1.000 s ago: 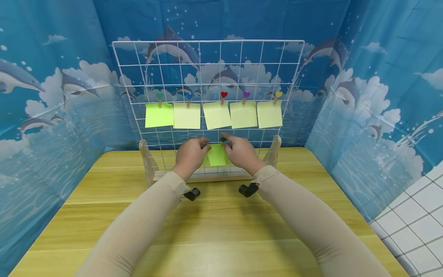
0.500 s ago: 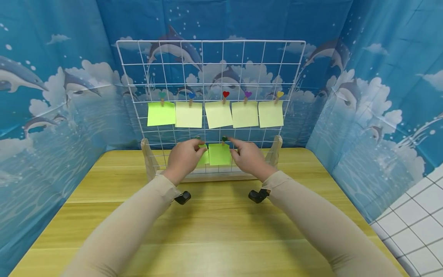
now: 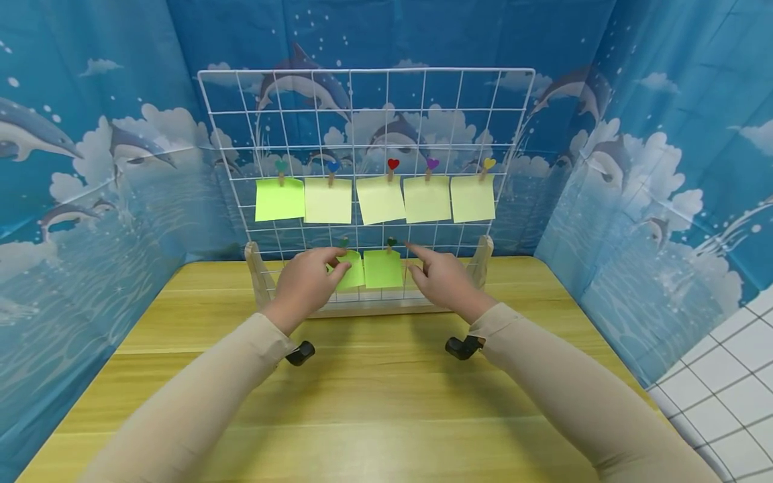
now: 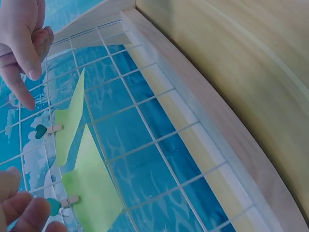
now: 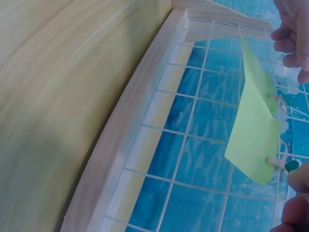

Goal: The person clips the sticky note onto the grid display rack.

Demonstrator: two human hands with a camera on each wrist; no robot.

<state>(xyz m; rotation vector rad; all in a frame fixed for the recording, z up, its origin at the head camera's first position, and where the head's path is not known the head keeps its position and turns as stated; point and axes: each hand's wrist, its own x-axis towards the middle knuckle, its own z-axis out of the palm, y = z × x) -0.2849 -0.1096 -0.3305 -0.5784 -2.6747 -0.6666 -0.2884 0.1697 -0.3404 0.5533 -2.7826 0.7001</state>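
Two green sticky notes hang side by side low on a white wire grid (image 3: 370,110). Small clothespins with heart tops fasten them. My left hand (image 3: 309,276) is at the left note (image 3: 353,270), its fingers partly in front of it. The green-heart clothespin (image 4: 63,204) of that note is close to my left fingertips, and nothing is seen gripped. To the right of the right note (image 3: 383,270), my right hand (image 3: 445,278) is apart from the paper, index finger extended toward the dark green heart clothespin (image 3: 391,243). Nothing shows between its fingers.
Above, several sticky notes, such as a pale one (image 3: 379,200), hang in a row from heart clothespins of various colours. Wooden feet, the right one (image 3: 481,263) included, and a wooden bar (image 5: 130,116) support the grid on a wooden table (image 3: 374,402). A dolphin-print curtain (image 3: 90,201) surrounds it.
Both hands have drawn apart: the left has moved left, uncovering more of the left note, and the right has let go of the right note's clothespin and moved right.
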